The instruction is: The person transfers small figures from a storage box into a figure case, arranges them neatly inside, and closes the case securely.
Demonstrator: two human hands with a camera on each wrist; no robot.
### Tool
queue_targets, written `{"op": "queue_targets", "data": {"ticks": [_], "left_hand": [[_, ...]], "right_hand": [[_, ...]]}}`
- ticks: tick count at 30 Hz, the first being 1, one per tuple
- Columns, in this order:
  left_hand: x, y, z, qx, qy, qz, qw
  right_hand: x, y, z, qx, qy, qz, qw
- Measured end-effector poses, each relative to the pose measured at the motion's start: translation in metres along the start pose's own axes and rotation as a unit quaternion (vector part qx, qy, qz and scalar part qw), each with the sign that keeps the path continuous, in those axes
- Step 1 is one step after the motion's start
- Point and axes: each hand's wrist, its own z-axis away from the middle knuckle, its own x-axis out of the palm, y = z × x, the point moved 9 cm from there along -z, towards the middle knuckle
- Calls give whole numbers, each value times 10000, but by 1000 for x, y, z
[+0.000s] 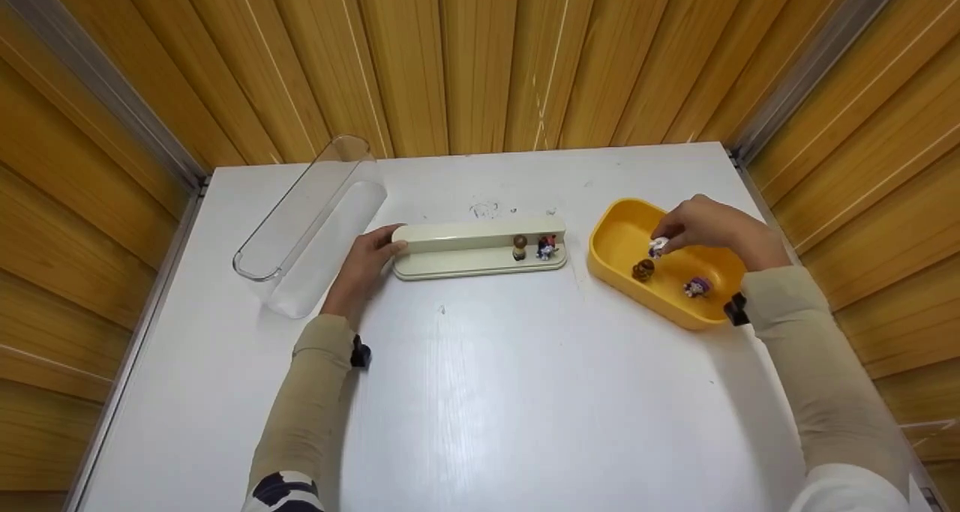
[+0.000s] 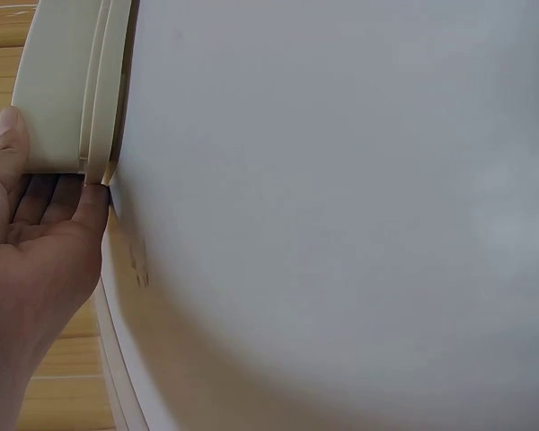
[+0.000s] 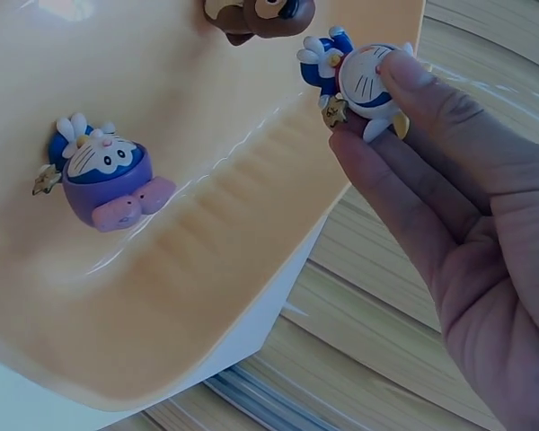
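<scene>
My left hand (image 1: 367,261) grips the left end of a long cream display stand (image 1: 465,261), thumb on top and fingers around the end in the left wrist view. Near the stand's right end are a brown-headed figurine (image 1: 519,247) and a blue, white and red figurine (image 1: 547,248). My right hand (image 1: 701,227) pinches a small blue-and-white cat figurine (image 3: 364,81) over a yellow bin (image 1: 626,220). Inside the bin lie a brown figurine (image 1: 643,270) and a cat figurine with a purple body and pink feet (image 3: 108,180).
A clear plastic cover or box (image 1: 315,220) stands at a slant on the left of the white table (image 1: 525,392). Wood-look panels (image 1: 480,62) wall in the back and both sides.
</scene>
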Motion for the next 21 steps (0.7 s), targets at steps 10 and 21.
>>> {"op": "queue_targets", "data": {"ticks": [10,21], "left_hand": [[-2,-3,-2,-82,108,-134,9998],[-2,-4,0,-160,99,-108,9998]], "right_hand": [[-1,-7,-3,-41,212,-99,9997],[-1,-23,-4,-272,272,-68,9992]]}}
